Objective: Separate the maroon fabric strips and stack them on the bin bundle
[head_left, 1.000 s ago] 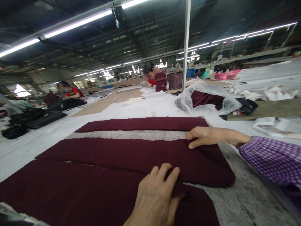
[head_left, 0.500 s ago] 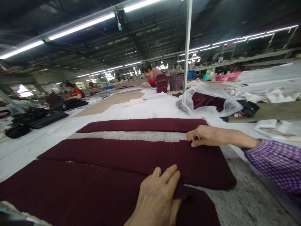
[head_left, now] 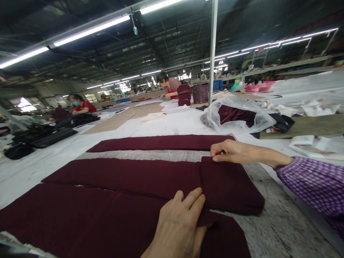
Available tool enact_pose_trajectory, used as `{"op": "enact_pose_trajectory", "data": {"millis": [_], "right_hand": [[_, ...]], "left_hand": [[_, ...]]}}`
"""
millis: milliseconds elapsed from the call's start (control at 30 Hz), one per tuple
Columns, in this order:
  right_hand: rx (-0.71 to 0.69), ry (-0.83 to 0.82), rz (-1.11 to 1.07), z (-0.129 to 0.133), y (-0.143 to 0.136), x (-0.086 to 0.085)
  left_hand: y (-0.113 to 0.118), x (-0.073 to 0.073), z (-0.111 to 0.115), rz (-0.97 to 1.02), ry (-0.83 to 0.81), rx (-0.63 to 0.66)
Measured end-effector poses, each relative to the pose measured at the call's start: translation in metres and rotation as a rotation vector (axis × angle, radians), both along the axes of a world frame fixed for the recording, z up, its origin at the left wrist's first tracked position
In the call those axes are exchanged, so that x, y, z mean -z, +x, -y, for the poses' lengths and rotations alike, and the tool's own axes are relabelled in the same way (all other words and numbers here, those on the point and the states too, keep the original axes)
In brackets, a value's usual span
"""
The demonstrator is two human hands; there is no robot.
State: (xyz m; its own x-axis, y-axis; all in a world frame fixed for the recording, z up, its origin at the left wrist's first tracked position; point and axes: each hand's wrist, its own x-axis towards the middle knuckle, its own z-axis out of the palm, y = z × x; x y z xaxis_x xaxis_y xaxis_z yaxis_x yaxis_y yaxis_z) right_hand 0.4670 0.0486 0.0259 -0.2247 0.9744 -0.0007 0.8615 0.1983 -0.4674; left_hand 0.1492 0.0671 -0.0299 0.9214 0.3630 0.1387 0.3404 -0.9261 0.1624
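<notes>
Maroon fabric pieces lie in layered stacks across the table. My right hand (head_left: 228, 151) pinches the far edge of the middle stack (head_left: 129, 175), where the right part of the cloth is slightly raised with a crease at its left. My left hand (head_left: 178, 224) rests with fingers spread on the near edge of that stack and on the near stack (head_left: 80, 218). Beyond, a narrow maroon strip stack (head_left: 153, 142) lies separate, its right end beside my right hand. My left fingertips touch the cloth; the palm hides some of it.
A clear plastic bag (head_left: 239, 116) with maroon cloth lies beside a metal pole (head_left: 213, 53). Dark cloth (head_left: 56, 138) lies at left, a pink basin (head_left: 260, 86) at back right. Two people work farther off, one near stacked maroon pieces (head_left: 184, 95).
My right hand has gone from a loose grasp to a closed pinch, slightly left and up. The cloth under it has lifted and shifted slightly. My left hand has barely moved.
</notes>
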Motion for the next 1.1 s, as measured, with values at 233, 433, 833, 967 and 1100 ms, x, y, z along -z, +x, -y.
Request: {"op": "enact_pose_trajectory", "data": {"millis": [233,433,833,967,1100], "right_hand": [[-0.058,-0.052,-0.013,-0.003,-0.008,0.010],[-0.048,-0.053,0.034,0.001,-0.006,0.011],[-0.028,-0.022,0.204,0.005,-0.010,0.009],[0.003,-0.013,0.327,0.007,-0.012,0.009],[0.057,0.069,0.460,0.009,-0.016,-0.014]], "left_hand": [[-0.001,0.004,0.000,0.012,0.006,0.005],[0.002,0.005,0.005,0.081,0.021,-0.042],[0.007,0.000,0.009,0.046,0.059,-0.055],[0.008,0.000,0.010,-0.001,0.039,-0.071],[0.008,0.000,0.006,-0.025,0.021,-0.043]]}}
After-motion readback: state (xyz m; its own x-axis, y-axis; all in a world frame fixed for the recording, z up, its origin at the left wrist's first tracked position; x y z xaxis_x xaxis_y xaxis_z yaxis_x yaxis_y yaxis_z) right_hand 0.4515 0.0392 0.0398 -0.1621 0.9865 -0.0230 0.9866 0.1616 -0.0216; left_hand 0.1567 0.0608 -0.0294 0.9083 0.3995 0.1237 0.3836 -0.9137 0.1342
